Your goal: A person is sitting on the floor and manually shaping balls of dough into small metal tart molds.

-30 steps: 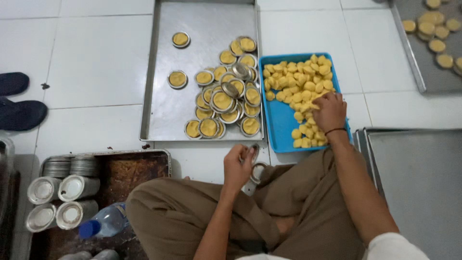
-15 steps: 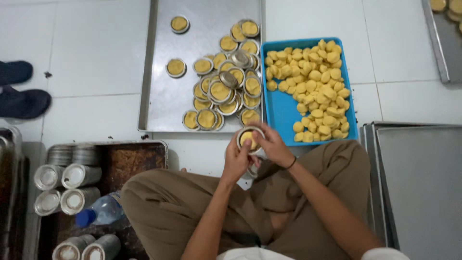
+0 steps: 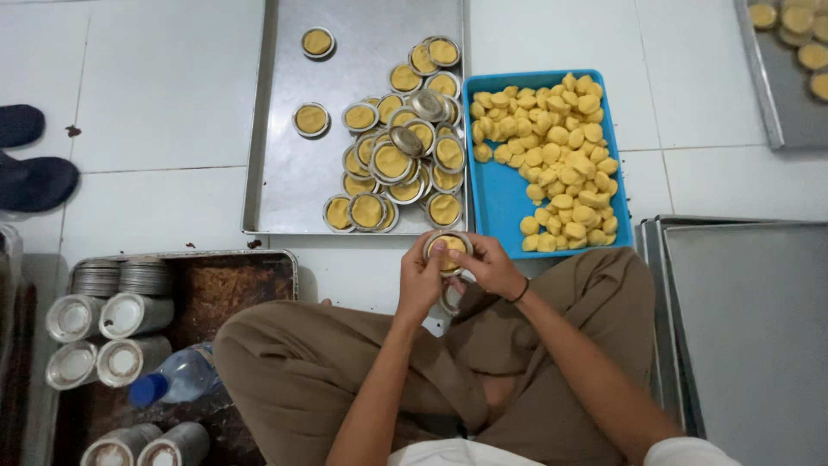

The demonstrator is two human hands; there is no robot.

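I sit cross-legged on a white tiled floor. My left hand [image 3: 422, 280] and my right hand [image 3: 490, 266] together hold a small round metal tart tin [image 3: 448, 248] with a yellow dough ball pressed inside, both thumbs on the dough. Just ahead lies a blue tray [image 3: 498, 203] heaped with several yellow dough balls [image 3: 561, 160]. To its left a long metal baking tray [image 3: 285, 185] carries a pile of several dough-lined tins [image 3: 397, 160]. More empty tins sit under my hands, partly hidden.
A dark rusty tray [image 3: 233, 289] at my left holds stacks of empty tins [image 3: 108, 324] and a plastic bottle with a blue cap [image 3: 172, 380]. Empty metal trays [image 3: 750, 328] lie at my right. Another tray with filled tins [image 3: 789, 52] is far right. Dark shoes [image 3: 30, 168] rest at left.
My right hand left the blue tray with a dough ball and joined my left hand at the tin; both hands now press the dough into it.
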